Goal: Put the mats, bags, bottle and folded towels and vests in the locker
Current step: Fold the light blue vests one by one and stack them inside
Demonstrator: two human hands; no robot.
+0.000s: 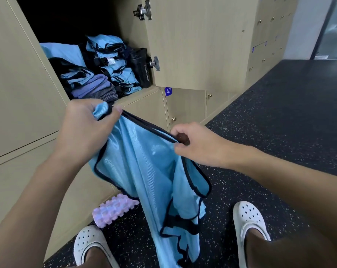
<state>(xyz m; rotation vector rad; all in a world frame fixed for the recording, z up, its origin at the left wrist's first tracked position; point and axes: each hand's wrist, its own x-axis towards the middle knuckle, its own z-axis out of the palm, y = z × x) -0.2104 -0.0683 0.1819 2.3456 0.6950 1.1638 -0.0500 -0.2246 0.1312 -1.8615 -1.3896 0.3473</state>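
Closest to us, at six o'clock, our left hand point(86, 130) and right hand point(194, 144) each pinch the black-trimmed top edge of a light blue mesh vest point(144, 171), fingers curled on the cloth and spread apart so it hangs open between our feet, which we judge readies it for folding. A pink ridged foam roller point(113, 209) lies on the floor at seven o'clock against the lower lockers. Farther off at eleven o'clock the open locker point(136, 95) holds a stack of folded vests point(113, 60), purple towels point(98, 88) in front and a black sport bottle point(142, 68) upright by its right wall; this vest is not yet inside.
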